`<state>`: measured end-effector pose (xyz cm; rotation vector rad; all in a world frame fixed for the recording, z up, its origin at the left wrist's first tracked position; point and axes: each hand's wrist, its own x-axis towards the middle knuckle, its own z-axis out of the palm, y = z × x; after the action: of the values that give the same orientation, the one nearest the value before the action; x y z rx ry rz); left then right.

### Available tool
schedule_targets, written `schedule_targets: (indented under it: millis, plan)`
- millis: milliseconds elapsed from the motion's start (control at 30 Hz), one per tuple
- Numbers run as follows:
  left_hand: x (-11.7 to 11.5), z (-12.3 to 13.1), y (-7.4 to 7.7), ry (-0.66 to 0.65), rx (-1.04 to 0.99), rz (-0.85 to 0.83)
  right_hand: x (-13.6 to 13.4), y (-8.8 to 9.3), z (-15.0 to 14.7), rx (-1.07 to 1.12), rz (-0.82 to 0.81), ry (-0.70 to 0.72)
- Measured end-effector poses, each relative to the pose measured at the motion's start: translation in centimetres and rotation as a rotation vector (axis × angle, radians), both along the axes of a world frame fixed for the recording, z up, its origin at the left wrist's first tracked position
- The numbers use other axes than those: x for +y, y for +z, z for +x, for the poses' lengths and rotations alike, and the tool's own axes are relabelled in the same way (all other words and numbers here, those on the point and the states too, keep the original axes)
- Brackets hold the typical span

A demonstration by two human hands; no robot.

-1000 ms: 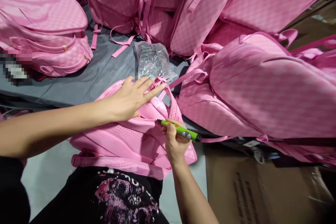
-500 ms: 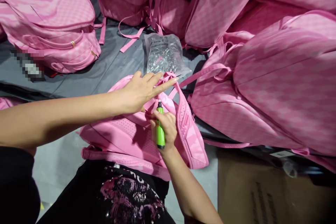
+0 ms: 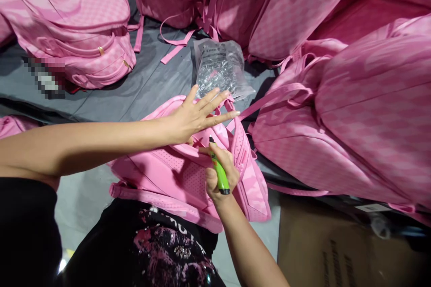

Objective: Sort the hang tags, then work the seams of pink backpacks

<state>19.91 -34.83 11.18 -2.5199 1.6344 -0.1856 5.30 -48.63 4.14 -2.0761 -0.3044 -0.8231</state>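
Bright green, a marker point(image 3: 222, 181) is gripped in the right hand point(image 3: 230, 166), its tip pointing forward, probably to keep that end free. The left hand point(image 3: 190, 119) lies open, fingers spread over the upper part of a pink backpack point(image 3: 158, 166), seemingly to steady the soft fabric; how hard it presses, I cannot tell. The backpack lies between the person's lap and the desk point(image 3: 114, 103), mesh-padded side up, perhaps so the body helps prop it. Just beyond, a clear plastic bag point(image 3: 220, 65) rests on the desk, likely within easy reach. Outward, a checked backpack point(image 3: 380, 139) leans at right and another backpack point(image 3: 90, 9) sits at left, leaving a gap in the middle.
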Motion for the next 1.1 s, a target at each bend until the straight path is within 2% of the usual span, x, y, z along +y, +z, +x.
schedule_targets:
  millis: [100, 200, 267, 433, 533, 633, 833, 1100]
  plan:
    - [-0.3, 0.1, -0.3, 0.04, 0.042, 0.013, -0.3, -0.1, 0.0, 0.036, -0.008, -0.036]
    - [-0.3, 0.0, -0.3, 0.039, 0.053, -0.01, -0.9, 0.7, -0.1, 0.118, -0.052, -0.064]
    - [-0.2, -0.1, -0.2, 0.041, 0.046, -0.022, -1.5, 2.0, 0.0, 0.226, -0.079, -0.032]
    - [-0.6, 0.1, -0.3, 0.059, 0.055, -0.02, -2.4, 6.3, 2.2, 0.601, -0.072, 0.154]
    - [-0.7, 0.4, -0.2, 0.084, 0.074, -0.01, -2.4, 7.7, 3.5, 0.71, -0.236, 0.207]
    - [-0.5, 0.6, 0.3, 0.074, 0.103, 0.012, -2.2, 7.7, 3.6, 0.67, -0.418, 0.18]
    - [0.1, 0.9, 0.6, 0.056, 0.097, -0.007, -2.3, 6.6, 2.4, 0.535, -0.458, 0.142]
    - [0.0, 1.5, 0.7, 0.058, 0.183, 0.038, -2.8, 6.9, 2.6, 0.52, -0.558, 0.11]
